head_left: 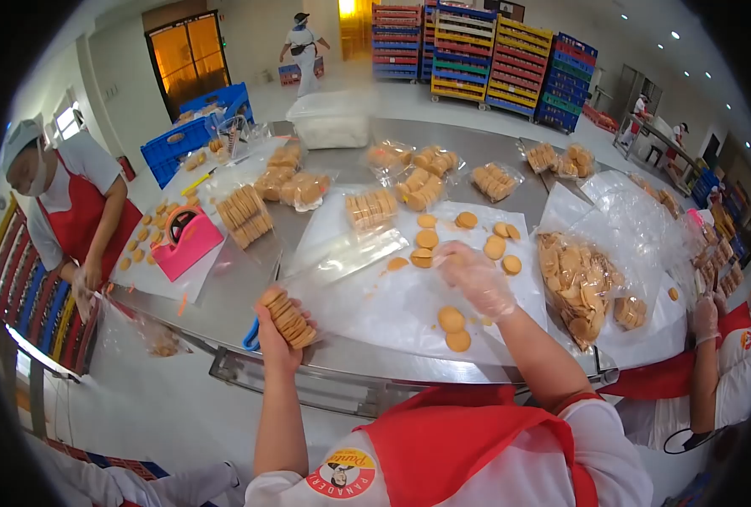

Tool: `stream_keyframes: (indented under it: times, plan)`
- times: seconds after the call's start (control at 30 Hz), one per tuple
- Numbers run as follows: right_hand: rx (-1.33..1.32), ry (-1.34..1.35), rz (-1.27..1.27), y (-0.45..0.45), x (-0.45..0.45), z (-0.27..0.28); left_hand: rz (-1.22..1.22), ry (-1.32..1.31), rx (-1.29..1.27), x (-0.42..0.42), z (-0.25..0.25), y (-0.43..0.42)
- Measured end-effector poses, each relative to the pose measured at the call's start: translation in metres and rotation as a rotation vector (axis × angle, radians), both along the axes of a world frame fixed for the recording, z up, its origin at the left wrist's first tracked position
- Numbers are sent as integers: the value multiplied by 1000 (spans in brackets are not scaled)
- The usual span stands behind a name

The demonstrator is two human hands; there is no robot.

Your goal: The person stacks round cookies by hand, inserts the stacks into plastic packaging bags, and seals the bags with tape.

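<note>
Looking at the cookie row (288, 319) first: it's in the left hand (279, 345), just off the table's near edge. Long axis slants from far-left to near-right, cookies stacked face to face. Left fingers are curled round it, thumb on the left side, other fingertips at the right; firm wrap by the look of it. Can't tell whether there's film over the row.

Key relation: the loose cookies (424, 256) sit just left of the right hand's (481, 277) fingertips, on the white sheet (384, 313). Right hand is the nearer one by a lot; from the left hand they lie far and to the right. Right fingers point left and slightly away from the body, glove blurred. Can't tell if they're spread or pinching a cookie. The held row is left and nearer the body from there, with the clear bags (354, 256) lying roughly along the far side of that line.

Close by: a cookie pair (452, 329) on the near side of the right hand, inside its wrist. More singles (495, 247) past the knuckles, to the right.

Further out: bagged row (370, 209) beyond the clear bags; big bag of broken cookies (580, 283) right of the sheet; blue handle (251, 336) just left of the left hand; pink tape dispenser (188, 247) further left on the steel table (202, 317). Co-worker's gloved hand (707, 319) at far right, well apart from both own hands.
</note>
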State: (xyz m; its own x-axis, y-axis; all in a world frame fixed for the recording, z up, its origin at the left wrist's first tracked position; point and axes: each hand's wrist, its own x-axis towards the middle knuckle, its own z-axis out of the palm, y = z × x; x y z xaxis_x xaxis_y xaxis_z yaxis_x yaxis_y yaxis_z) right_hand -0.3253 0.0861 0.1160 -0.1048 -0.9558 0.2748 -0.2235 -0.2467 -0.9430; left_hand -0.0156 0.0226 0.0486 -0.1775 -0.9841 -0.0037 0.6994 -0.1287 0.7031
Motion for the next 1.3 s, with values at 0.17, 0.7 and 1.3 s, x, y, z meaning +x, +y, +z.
stream_keyframes:
  times: [0.17, 0.7, 1.3]
  plan:
    - [-130, 1028, 94, -25, 30, -28, 61, -32, -12, -1, 0, 1]
    - [70, 967, -308, -93, -41, 31, 127, -142, -55, -1, 2, 5]
    - [134, 210, -92, -57, -46, 7, 15, -84, -109, 5, -6, -1]
